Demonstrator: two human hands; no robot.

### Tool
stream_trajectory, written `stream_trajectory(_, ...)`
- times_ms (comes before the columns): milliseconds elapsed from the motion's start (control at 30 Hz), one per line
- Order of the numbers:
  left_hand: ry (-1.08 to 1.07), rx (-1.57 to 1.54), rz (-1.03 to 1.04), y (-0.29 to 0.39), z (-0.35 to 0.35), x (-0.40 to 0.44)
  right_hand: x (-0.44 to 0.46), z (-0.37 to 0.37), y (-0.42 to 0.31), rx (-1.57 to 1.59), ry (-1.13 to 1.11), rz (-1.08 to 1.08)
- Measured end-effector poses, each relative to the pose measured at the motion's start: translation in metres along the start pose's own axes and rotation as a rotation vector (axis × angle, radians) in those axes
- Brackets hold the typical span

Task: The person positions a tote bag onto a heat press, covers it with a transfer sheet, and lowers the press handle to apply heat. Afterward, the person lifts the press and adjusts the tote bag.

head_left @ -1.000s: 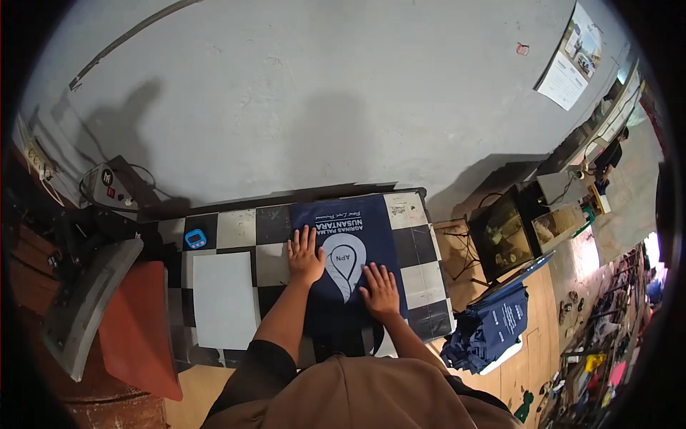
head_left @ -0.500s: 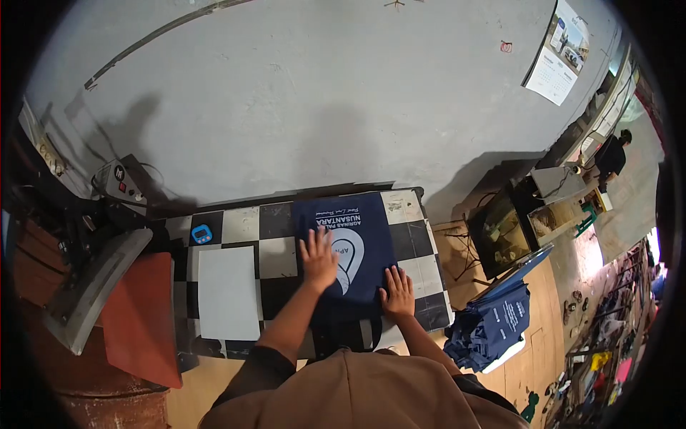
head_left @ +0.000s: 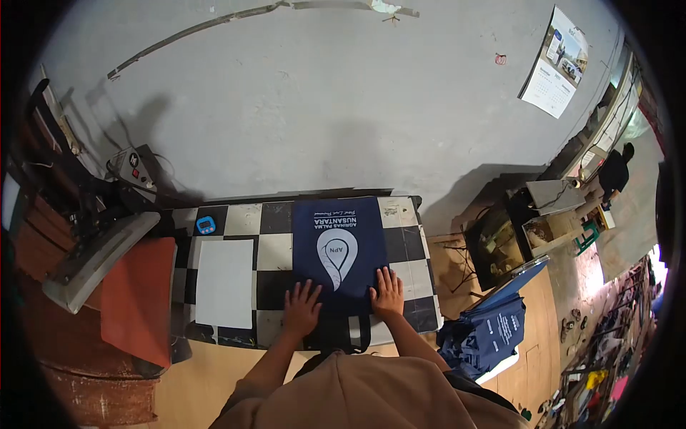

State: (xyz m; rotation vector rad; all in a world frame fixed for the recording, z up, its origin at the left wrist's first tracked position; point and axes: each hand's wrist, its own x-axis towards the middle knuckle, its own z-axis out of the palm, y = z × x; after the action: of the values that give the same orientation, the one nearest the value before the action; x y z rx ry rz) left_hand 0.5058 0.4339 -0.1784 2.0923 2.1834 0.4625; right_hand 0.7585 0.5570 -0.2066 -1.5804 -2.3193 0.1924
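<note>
Both bare hands lie palm down, fingers spread and slightly bent, clamped on nothing that shows. The left hand [head_left: 303,309] rests at the lower left edge of a navy tote bag [head_left: 341,257], the right hand [head_left: 387,294] at its lower right edge, thumb on the cloth and the other fingers over the border. The bag lies flat between them, its handle loop [head_left: 366,332] toward the wearer's body; its pale pin-shaped logo [head_left: 327,247] and the lettering above it (AGRINAS PALMA NUSANTARA) read upside down from here.

Beneath is a black-and-white checkered table [head_left: 404,211]. Left of the bag, well apart from it, lies a white sheet [head_left: 224,286], with a small blue timer [head_left: 206,225] just beyond its upper edge. Farther left stand a red pad [head_left: 137,300] and a curved grey plate [head_left: 96,268], with a control box [head_left: 132,166] behind. To the right, more navy cloth [head_left: 493,332] is heaped beside the table, near a glass tank [head_left: 496,247]. A calendar [head_left: 559,64] hangs on the grey wall [head_left: 286,107]; a person in black [head_left: 613,175] is at far right.
</note>
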Motion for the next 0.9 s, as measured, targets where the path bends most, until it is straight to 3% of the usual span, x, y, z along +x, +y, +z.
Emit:
stream_trajectory(300,0.038,0.11,-0.184,-0.005,-0.001,-0.03,-0.003,-0.01,0.022,0.156,-0.053,-0.102)
stream_trajectory(400,0.074,0.103,-0.186,-0.007,0.005,-0.032,-0.014,-0.022,0.044,0.586,-0.012,-0.165)
stream_trajectory(667,0.229,-0.157,-0.188,0.011,0.007,-0.063,-0.078,-0.059,0.074,0.549,-0.12,-0.323)
stream_trajectory(900,0.075,-0.057,-0.239,0.034,0.003,-0.086,-0.08,-0.044,0.08,0.454,-0.159,-0.3)
